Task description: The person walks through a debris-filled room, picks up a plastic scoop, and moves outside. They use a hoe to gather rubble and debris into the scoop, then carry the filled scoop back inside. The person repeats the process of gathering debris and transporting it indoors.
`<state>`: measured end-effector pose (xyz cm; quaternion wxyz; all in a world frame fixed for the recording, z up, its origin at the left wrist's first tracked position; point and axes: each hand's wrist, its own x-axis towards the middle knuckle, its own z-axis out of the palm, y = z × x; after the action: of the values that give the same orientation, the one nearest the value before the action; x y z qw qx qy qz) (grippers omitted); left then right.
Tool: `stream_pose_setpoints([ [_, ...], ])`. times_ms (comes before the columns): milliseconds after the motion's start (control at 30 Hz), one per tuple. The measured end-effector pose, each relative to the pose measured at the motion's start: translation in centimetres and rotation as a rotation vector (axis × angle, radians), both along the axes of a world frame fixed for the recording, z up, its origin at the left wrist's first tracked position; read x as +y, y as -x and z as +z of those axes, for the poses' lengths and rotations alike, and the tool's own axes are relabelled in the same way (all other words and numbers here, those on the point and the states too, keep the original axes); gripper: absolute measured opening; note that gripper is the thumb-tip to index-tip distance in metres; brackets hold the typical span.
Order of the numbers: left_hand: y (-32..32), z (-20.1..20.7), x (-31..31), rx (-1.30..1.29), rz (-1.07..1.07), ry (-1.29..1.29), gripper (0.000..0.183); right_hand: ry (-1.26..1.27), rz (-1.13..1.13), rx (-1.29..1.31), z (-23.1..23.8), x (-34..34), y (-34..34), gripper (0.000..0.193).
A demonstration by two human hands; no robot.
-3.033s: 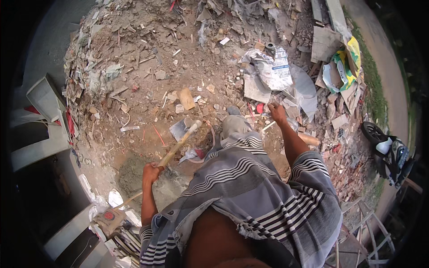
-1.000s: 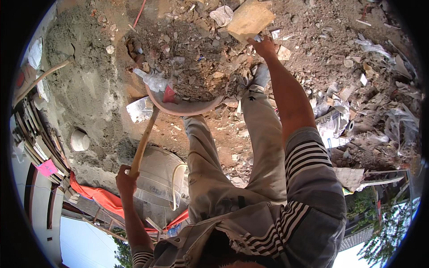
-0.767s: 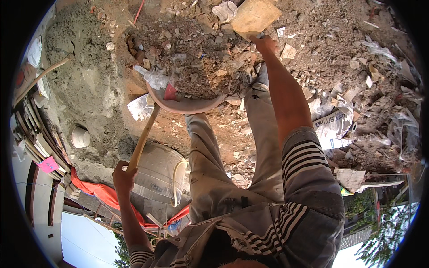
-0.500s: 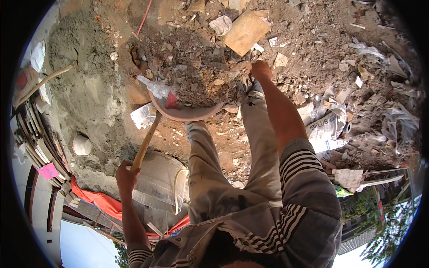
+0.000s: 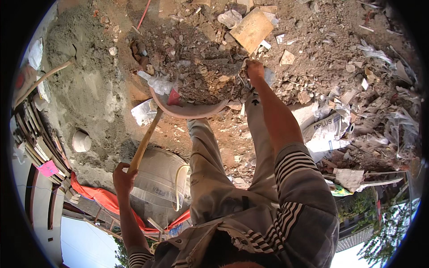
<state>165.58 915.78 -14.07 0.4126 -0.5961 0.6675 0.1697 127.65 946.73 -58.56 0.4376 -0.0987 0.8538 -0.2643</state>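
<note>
Head view, one worker, two bare hands, over rubble-strewn ground. Item: left hand (image 5: 124,179), fingers closed round a pale wooden handle (image 5: 145,142), which slants away to the left side of a pinkish basin (image 5: 193,111). Item: the basin itself, at centre, far of the knees, curved near rim showing, earth and rubble (image 5: 205,82) heaped within and beyond it; a red scrap (image 5: 173,97) and a clear plastic bag (image 5: 161,85) lie at its left. Item: pale flat plate (image 5: 144,111), just beside the handle's far end; whether joined to it, cannot tell. Item: right hand (image 5: 255,71), low over the debris right of the basin, fingers seemingly curled; whether anything is gripped, cannot tell. Item: tan board (image 5: 252,30), just far of that hand. Item: translucent bucket (image 5: 156,181), near, beside the left hand. Handling notes, by judgement: the handle is best gripped firmly and angled clear of bucket and shins; the right fingers do best taking pieces by blunt sides, bare skin being poorly guarded against sharp chips.
</note>
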Motion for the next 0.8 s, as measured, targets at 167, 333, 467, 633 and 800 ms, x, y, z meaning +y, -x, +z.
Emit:
stream_pose_setpoints([
  [167,-1.7,-0.7,-0.9,-0.077,0.073,-0.022,0.035,0.302,-0.734,-0.678,14.3,-1.1,4.9,0.019],
  [333,-3.6,-1.4,-1.0,-0.016,0.122,-0.04,0.034,0.397,-0.914,-0.46,25.4,0.2,9.0,0.021],
  [467,-3.3,-1.2,-0.8,0.04,0.083,-0.066,0.033,0.168,-0.485,-0.169,31.8,4.8,11.2,0.023],
  [633,-1.8,-0.5,0.1,0.078,-0.049,-0.038,0.032,0.544,-0.858,-0.132,39.5,7.6,11.6,0.024],
  [800,-1.9,0.0,-0.9,0.08,-0.021,-0.03,0.032,0.803,-1.029,0.185,44.9,5.6,12.7,0.023],
])
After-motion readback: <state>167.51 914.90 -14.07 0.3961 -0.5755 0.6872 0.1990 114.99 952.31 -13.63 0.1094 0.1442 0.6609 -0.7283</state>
